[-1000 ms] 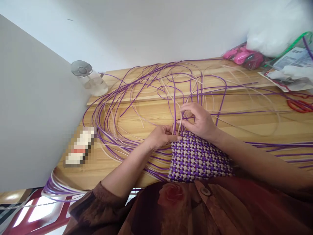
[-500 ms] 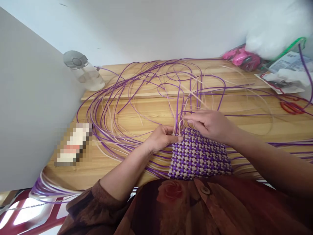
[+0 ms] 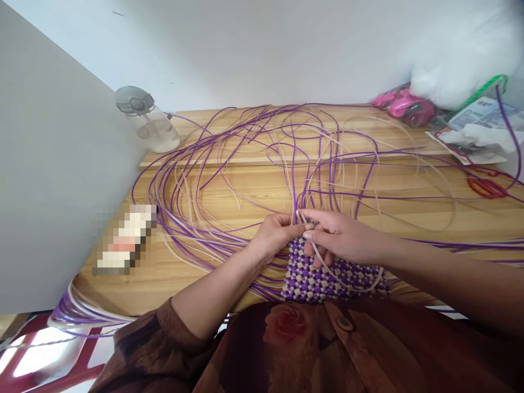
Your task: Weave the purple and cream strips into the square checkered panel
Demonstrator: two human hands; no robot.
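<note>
Right hand (image 3: pixel 333 232) pinches a pale strand (image 3: pixel 336 281), I see, while the left hand (image 3: pixel 274 234) clamps the far-left corner of the woven panel (image 3: pixel 317 286) at the bench's (image 3: pixel 254 185) near edge.

pale back wall (image 3: pixel 245 49), grey left-hand wall (image 3: pixel 49 164), light wooden table (image 3: pixel 254 188), raised ledge (image 3: pixel 254 153) behind

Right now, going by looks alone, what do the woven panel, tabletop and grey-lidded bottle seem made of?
Woven panel: probably plastic cord, smooth and even with faint sheen. Tabletop: wood or wood-look laminate, satin, showing grain. Grey-lidded bottle: smooth, see-through body suggests plastic, perhaps glass.
</note>
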